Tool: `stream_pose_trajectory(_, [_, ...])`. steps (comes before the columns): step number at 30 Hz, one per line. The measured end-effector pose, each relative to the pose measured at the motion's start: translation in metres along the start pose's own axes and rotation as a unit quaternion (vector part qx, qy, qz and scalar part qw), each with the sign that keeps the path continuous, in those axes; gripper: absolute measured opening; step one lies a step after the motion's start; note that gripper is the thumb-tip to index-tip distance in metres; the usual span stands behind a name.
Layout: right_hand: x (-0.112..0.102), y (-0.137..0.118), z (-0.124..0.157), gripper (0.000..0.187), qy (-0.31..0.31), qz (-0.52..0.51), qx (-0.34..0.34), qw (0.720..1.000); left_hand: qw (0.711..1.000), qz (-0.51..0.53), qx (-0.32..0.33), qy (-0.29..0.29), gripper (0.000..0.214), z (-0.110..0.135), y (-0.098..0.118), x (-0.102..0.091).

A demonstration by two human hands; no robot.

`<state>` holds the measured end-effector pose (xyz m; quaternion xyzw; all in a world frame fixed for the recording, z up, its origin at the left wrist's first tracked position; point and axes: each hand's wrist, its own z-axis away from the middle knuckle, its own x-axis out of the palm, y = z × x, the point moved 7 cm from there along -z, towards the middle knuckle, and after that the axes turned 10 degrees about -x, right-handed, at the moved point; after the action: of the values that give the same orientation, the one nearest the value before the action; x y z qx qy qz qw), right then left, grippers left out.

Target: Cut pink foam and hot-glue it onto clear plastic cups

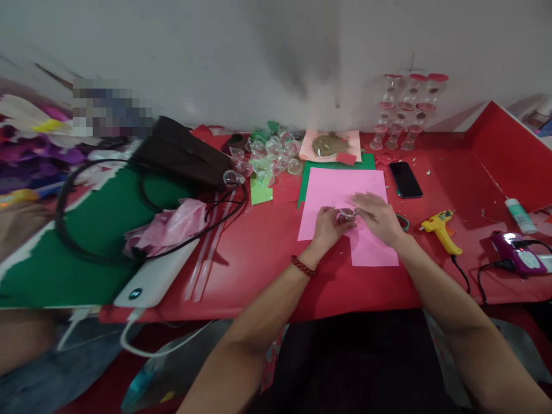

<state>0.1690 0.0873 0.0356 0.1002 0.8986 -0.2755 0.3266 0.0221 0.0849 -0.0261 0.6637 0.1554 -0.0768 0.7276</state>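
Note:
My left hand (330, 226) wears a dark red bead bracelet and grips a small clear plastic cup (346, 216) by its side. Something dark shows inside or under the cup. Close beside the rim, my right hand (378, 217) has its fingers stretched out, slightly smeared by motion; whether they touch the cup I cannot tell. Both hands are above pink paper (336, 187), which lies partly over a green sheet (370, 161). Scissors with a green handle (403, 222) are partly hidden behind my right wrist.
At right lie a yellow glue gun (443, 232), a phone (405, 179), a glue bottle (520, 215) and a purple power adapter (520, 253). Joined cups (394, 115) stand by the wall. Loose cups (276, 150), brown grains (330, 144) and a power bank (157, 276) are left. A co-worker's hand (19, 227) shows far left.

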Motion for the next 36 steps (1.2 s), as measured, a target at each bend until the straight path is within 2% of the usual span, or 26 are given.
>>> stream_pose_trajectory(2, [-0.012,0.008,0.001,0.027,0.081,-0.043,0.068,0.993,1.000,-0.010,0.015,0.002,0.024,0.000,0.006,-0.004])
stream_pose_trajectory(4, [-0.025,0.017,0.005,0.028,0.163,-0.064,0.134,0.975,1.000,-0.010,0.019,0.008,0.024,0.001,0.009,-0.008])
stream_pose_trajectory(6, [-0.035,0.025,0.009,0.033,0.212,-0.070,0.183,0.957,1.000,0.001,0.019,0.012,0.023,0.002,0.011,-0.010])
stream_pose_trajectory(10, [-0.041,0.034,0.012,0.042,0.239,-0.103,0.224,0.939,0.999,0.028,0.022,0.037,0.025,0.004,0.011,-0.017])
stream_pose_trajectory(14, [-0.038,0.030,0.012,0.038,0.227,-0.123,0.238,0.936,0.998,0.017,0.018,0.049,0.029,0.006,0.011,-0.020])
stream_pose_trajectory(19, [-0.035,0.027,0.010,0.035,0.200,-0.054,0.218,0.954,0.998,-0.048,0.021,0.036,0.026,0.006,0.013,-0.014])
stream_pose_trajectory(22, [-0.031,0.026,0.006,0.025,0.160,0.052,0.150,0.974,0.997,-0.071,0.019,0.012,0.025,0.003,0.010,-0.007])
stream_pose_trajectory(24, [-0.024,0.026,0.003,0.027,0.116,0.111,0.097,0.982,0.997,-0.081,0.018,-0.001,0.027,0.001,0.008,-0.006])
stream_pose_trajectory(27, [-0.021,0.026,0.002,0.037,0.097,0.146,0.069,0.982,0.996,-0.085,0.030,0.011,0.051,0.000,0.010,-0.017])
stream_pose_trajectory(29, [-0.026,0.022,0.002,0.037,0.123,0.152,0.063,0.979,0.993,-0.076,0.074,0.044,0.069,0.002,0.020,-0.033])
stream_pose_trajectory(30, [-0.029,0.020,0.002,0.036,0.139,0.154,0.060,0.976,0.989,-0.076,0.111,0.062,0.068,0.004,0.027,-0.041])
stream_pose_trajectory(33, [-0.033,0.009,0.001,0.031,0.155,0.144,0.042,0.977,0.961,-0.118,0.240,0.064,0.033,0.010,0.046,-0.052])
stream_pose_trajectory(36, [-0.024,-0.007,-0.003,0.029,0.101,0.107,-0.006,0.989,0.938,-0.157,0.306,0.050,0.009,0.012,0.048,-0.050])
